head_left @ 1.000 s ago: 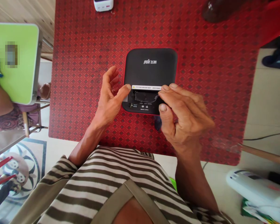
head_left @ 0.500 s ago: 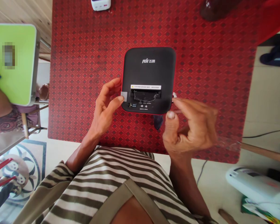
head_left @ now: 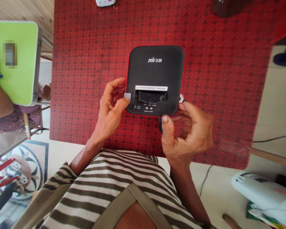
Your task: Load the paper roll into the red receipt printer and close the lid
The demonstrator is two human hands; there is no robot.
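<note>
A black receipt printer point(head_left: 156, 70) with a white FEIE logo lies label side up over the red patterned table. Along its left edge, my left hand point(head_left: 112, 109) grips it, thumb on a small silver sticker point(head_left: 127, 96) and fingers beside the edge. My right hand point(head_left: 187, 130) is at the front right corner, thumb near the front edge and curled fingers by the right side, with a gap between them. Just above those fingers a small white and black round piece point(head_left: 181, 98) sticks out from the printer's right side. A clear film piece point(head_left: 151, 97) covers the paper slot.
The red table point(head_left: 85, 47) carries a white device point(head_left: 105, 2) and a dark object point(head_left: 224, 8) at its far side. To the left, another person's arm point(head_left: 0, 98) rests by a green-topped table point(head_left: 19, 79). A white appliance point(head_left: 262, 190) lies on the floor at right.
The printer sits slightly further right in the picture. My right hand has shifted left, its fingers lower beside the printer's corner and more spread. My left hand keeps its grip.
</note>
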